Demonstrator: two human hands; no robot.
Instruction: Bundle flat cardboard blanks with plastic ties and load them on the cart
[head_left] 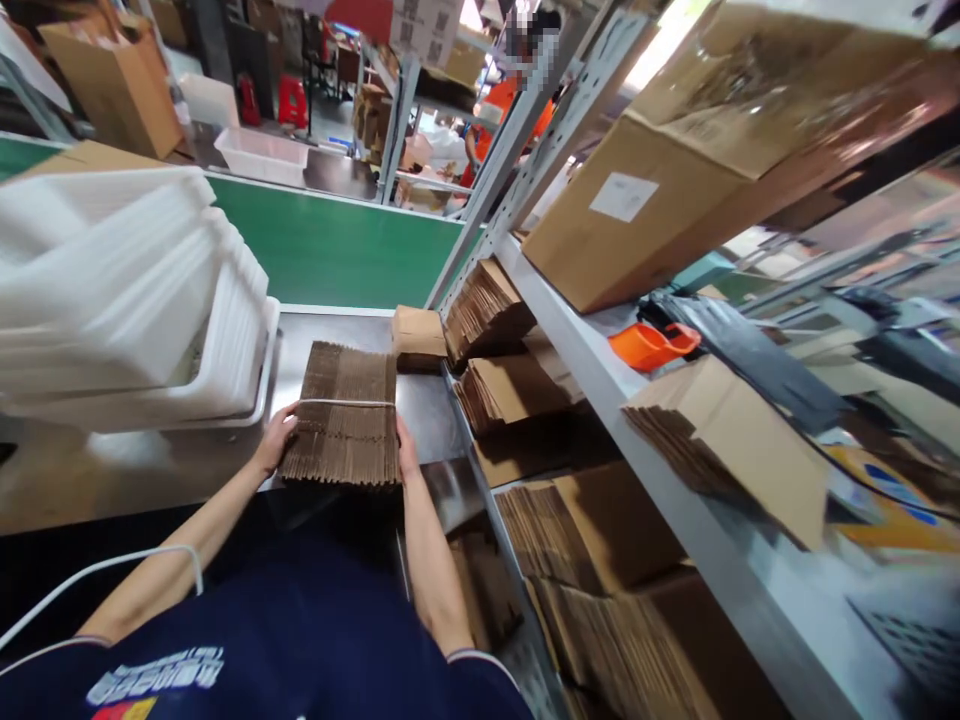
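A bundle of flattened cardboard boxes (pixel 346 440) is between my two hands, with a white strap (pixel 346 403) running across it. My left hand (pixel 277 440) grips its left side and my right hand (pixel 406 448) presses against its right side; the fingers are partly hidden by the cardboard. Under and behind the bundle lies a shiny metal table (pixel 435 430). Just beyond it, near the shelf post, sits a small cardboard block (pixel 418 335). Left of the bundle rises a leaning stack of white plastic bins (pixel 112 290).
Shelving on the right holds stacks of flat cardboard (pixel 555 530), a large carton (pixel 645 200) and an orange holder (pixel 652 345). A green conveyor belt (pixel 337 245) crosses behind the table, with a white tray (pixel 262 155) beyond it. A person in orange (pixel 499 110) is in the background.
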